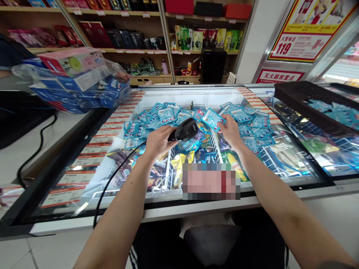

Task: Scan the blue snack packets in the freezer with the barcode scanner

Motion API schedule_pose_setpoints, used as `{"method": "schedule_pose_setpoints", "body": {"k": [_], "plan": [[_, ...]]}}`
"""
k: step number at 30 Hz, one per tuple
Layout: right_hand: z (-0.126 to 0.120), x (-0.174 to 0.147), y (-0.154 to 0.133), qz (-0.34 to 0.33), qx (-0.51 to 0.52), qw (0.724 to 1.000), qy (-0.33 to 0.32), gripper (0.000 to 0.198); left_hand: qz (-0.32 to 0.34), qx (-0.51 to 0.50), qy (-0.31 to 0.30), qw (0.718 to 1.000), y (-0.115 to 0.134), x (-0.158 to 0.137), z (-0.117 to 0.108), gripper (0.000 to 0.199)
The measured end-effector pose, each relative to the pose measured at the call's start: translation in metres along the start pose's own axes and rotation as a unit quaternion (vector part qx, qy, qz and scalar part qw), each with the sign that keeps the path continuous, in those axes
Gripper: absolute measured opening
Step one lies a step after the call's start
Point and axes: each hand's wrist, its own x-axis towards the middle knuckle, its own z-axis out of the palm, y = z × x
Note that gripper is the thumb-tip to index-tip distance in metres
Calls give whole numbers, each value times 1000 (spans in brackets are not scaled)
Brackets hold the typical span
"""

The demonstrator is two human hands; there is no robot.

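Observation:
My left hand (160, 141) is wrapped round the handle of a black barcode scanner (186, 130), whose head points right and whose cable trails down over my forearm. Between the fingers of my right hand (230, 131) is the edge of a blue packet (212, 118), held up and tilted just right of the scanner. Both hands are over a glass-topped freezer chest. Blue packets of the same look lie in a left pile (153, 121) and a right pile (254, 123). Below them, white wire baskets (169, 175) hold yellow, purple and dark packages.
Boxes in clear plastic wrap (81, 82) stand on the freezer's left side. At the right, a dark brown tray (314, 108) holds more blue packets. Shelves (165, 52) of goods and a black box (213, 65) stand behind. A blurred patch covers part of the front edge.

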Motion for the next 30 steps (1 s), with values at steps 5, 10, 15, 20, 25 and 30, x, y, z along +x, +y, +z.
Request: {"method": "schedule_pose_setpoints", "body": {"k": [5,10,15,20,25,30], "plan": [[1,-1,-3,17,22,1000,-15,40,-4,1,-10,1000,2,1,-2,41],[0,-1,-3,11,22,1000,-11,39,2,-4,-12,1000,4,1,-3,42],[2,-2,-2,0,28,1000,-1,36,6,-6,-10,1000,4,1,-2,41],[-8,3,1,17,29,998,46,39,3,-2,15,1000,2,1,-2,35],[-31,11,13,55,1,991,125,46,-56,1,55,997,-1,1,-5,41],[-46,17,32,59,-44,981,178,46,-74,5,54,996,-3,2,-6,44]]}}
